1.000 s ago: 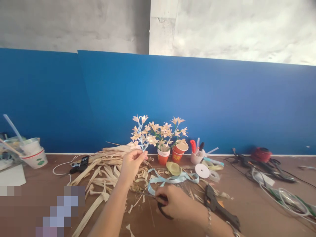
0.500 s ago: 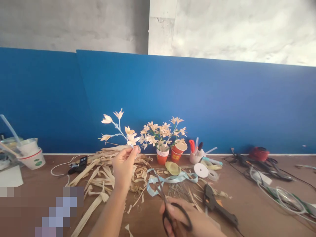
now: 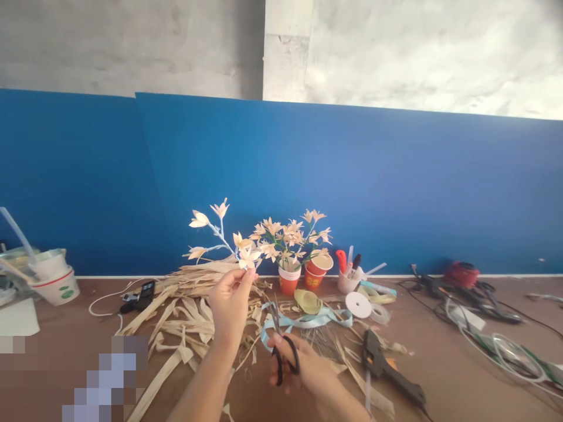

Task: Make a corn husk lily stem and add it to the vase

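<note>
Between thumb and fingers, my left hand (image 3: 231, 302) pinches the lower end of a flower branch (image 3: 223, 237), its stem pale blue and its petals cream. My right hand (image 3: 294, 360) is closed around the black handles of a pair of scissors (image 3: 291, 354), blades pointing up and away. The blades rise just right of my left wrist, apart from the branch. Behind them, a blue ribbon (image 3: 316, 319) lies loosely on the table. Similar cream flowers (image 3: 292, 234) on green stems stand in a red and white paper cup (image 3: 289, 280).
Dried husk strips (image 3: 180, 316) cover the table's left middle. To the right lie a glue gun (image 3: 387, 369), a white spool (image 3: 358, 305) and tangled cables (image 3: 497, 346). A pen cup (image 3: 347, 281) and another red cup (image 3: 317, 271) stand near the blue partition (image 3: 352, 176).
My left hand has moved slightly right and down with the flower branch. My right hand has brought the scissors up and left, closer to my left hand.
</note>
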The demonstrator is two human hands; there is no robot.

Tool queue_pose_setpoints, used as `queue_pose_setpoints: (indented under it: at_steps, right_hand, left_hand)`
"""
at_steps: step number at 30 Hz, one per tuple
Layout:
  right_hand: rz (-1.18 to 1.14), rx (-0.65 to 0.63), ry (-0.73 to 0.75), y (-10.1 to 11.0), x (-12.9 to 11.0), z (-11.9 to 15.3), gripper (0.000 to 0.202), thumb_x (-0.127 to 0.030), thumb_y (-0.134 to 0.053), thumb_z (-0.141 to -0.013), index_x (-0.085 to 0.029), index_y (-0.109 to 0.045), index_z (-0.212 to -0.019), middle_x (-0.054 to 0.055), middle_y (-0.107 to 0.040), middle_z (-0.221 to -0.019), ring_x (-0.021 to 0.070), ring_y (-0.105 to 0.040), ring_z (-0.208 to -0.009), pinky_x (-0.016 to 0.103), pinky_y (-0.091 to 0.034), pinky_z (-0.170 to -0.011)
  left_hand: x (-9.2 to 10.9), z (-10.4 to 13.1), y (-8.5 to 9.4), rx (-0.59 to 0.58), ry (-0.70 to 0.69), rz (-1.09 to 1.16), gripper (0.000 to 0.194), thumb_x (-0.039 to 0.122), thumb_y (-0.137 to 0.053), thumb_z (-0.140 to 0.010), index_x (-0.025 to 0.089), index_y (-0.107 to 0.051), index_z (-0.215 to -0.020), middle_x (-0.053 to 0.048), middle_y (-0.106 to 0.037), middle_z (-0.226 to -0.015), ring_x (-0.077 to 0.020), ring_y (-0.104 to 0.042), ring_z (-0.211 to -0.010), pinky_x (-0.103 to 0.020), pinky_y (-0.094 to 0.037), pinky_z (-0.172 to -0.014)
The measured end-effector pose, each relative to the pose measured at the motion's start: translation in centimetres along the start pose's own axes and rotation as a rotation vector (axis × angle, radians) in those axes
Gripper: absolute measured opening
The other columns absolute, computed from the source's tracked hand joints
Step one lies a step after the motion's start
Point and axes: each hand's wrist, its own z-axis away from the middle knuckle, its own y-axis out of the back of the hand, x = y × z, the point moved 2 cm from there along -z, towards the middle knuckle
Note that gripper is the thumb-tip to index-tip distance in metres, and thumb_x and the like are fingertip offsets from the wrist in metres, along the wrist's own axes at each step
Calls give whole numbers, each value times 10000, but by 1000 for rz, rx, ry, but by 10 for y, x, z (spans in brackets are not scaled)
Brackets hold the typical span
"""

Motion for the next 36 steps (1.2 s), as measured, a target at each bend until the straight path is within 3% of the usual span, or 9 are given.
queue_pose_setpoints:
  at_steps: [15,27,31,36]
  right_hand:
    - [-105,15,69,2,13,-15,485,-618,-635,-653,-175,-478,-773,-59,-533,-542,89,-549,-452,158,-253,-354]
    - [-101,100,69,-1,16,-17,462,-567,-671,-579,-180,-453,-708,-88,-440,-434,32,-366,-311,153,-83,-299]
    - [-242,134,33,-3,24,-14,472,-533,-716,-544,-186,-444,-714,-93,-424,-441,24,-343,-321,150,-52,-306]
    - [-702,-25,-76,0,27,-9,456,-385,-776,-541,-192,-444,-788,-119,-373,-488,-10,-267,-356,114,-31,-326]
  left_hand:
    - [-2,1,-2,-2,-15,-13,228,391,-671,-707,166,-691,-740,-42,-733,-744,-197,-660,-726,-243,-485,-643]
    - [-6,2,-6,-31,-20,-67,252,409,-647,-732,161,-682,-710,-35,-720,-693,-186,-650,-693,-239,-474,-645]
    - [-14,4,-9,-14,-21,-95,262,416,-641,-731,158,-683,-707,-33,-712,-678,-180,-640,-671,-240,-467,-635]
    - [-32,-2,-10,111,26,20,256,401,-661,-701,145,-677,-697,-25,-693,-643,-166,-622,-635,-247,-463,-633]
